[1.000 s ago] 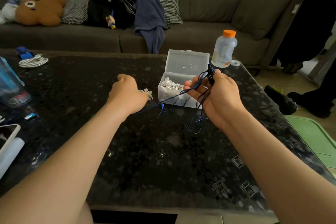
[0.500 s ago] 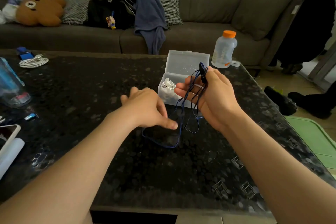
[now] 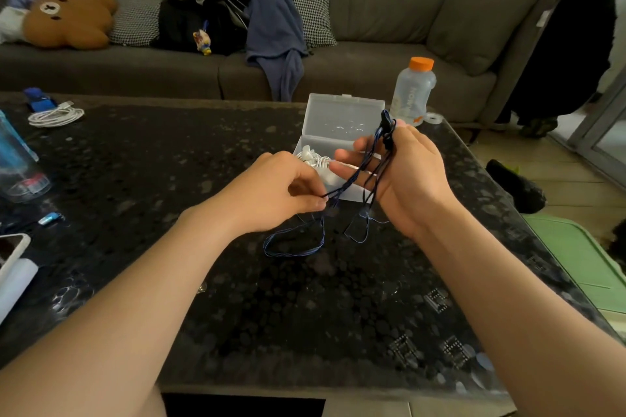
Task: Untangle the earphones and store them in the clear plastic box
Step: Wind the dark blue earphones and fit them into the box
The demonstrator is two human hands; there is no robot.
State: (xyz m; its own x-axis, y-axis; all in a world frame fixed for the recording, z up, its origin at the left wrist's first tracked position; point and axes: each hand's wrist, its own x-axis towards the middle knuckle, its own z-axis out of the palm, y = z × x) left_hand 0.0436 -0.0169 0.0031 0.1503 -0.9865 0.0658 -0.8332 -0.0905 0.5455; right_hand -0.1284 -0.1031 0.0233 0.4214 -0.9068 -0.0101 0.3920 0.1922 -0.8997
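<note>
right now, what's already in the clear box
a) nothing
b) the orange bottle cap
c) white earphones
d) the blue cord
c: white earphones lie in the open box, while the blue cord runs from the left hand to the right hand in front of it.

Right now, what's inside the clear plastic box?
White earphones lie bunched in the clear plastic box, lid open. The right hand and the blue earphones cover its right part; contents there are hidden.
</note>
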